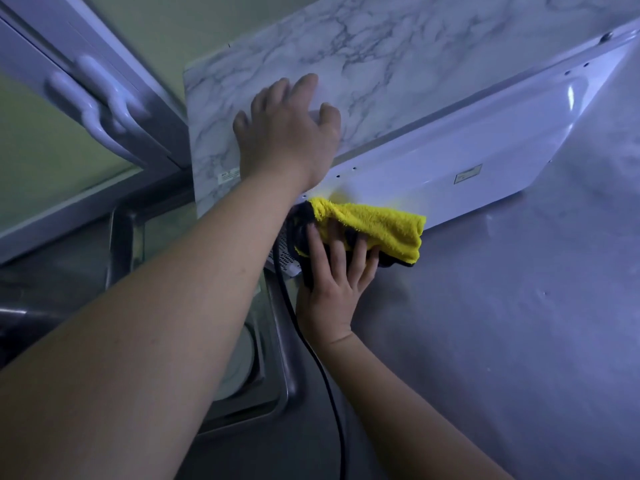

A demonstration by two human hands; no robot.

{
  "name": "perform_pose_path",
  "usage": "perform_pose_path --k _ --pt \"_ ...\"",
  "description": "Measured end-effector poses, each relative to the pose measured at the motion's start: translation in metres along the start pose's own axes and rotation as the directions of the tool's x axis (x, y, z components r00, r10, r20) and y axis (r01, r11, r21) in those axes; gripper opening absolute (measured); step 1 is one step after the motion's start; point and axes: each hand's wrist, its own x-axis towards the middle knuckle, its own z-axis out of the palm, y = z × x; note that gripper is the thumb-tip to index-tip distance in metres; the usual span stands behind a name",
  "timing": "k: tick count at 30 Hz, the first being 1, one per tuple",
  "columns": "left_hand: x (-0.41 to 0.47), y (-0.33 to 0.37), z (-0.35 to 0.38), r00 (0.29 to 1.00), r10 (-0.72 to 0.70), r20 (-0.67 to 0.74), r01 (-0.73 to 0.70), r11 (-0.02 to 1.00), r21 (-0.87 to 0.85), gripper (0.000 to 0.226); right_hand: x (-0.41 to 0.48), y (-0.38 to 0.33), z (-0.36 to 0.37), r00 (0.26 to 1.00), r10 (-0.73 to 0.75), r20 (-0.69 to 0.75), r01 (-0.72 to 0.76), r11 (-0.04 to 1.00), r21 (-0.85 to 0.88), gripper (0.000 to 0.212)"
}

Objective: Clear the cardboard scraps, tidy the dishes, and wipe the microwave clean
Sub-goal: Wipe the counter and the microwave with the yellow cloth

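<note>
The microwave [467, 150] stands on a steel counter, with a marble-patterned top [415, 64] and a white side panel. My left hand [284, 133] lies flat on the marble top near its corner, fingers spread. My right hand [332, 285] presses a yellow cloth [381, 226] with a dark underside against the lower white side panel, near the vented back corner. Its fingers are straight and spread over the cloth, and the thumb is hidden.
A black power cord [329, 393] runs from the microwave's back corner down across the counter edge under my right arm. A steel sink [284, 341] with a round white dish [239, 362] lies to the left. White cabinet handles [100, 109] are at upper left. Bare steel counter [502, 323] spreads right.
</note>
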Motion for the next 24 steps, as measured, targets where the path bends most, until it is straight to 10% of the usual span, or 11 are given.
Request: perform_pose_path --k 12,16,24 --pt "0.001 0.0 -0.001 1.0 -0.02 0.001 0.02 1.0 -0.019 0.054 -0.033 0.016 0.007 0.93 0.303 0.209 -0.331 0.937 0.114 0.07" --pt "0.001 0.001 -0.001 1.0 -0.029 0.0 0.029 0.999 -0.024 0.053 -0.031 0.03 -0.006 0.764 0.514 0.39 -0.616 0.762 0.201 0.064" --pt "0.003 0.001 -0.004 0.999 -0.045 0.019 0.045 0.998 -0.053 0.056 -0.015 0.029 -0.092 0.688 0.378 0.619 -0.718 0.476 0.507 0.041"
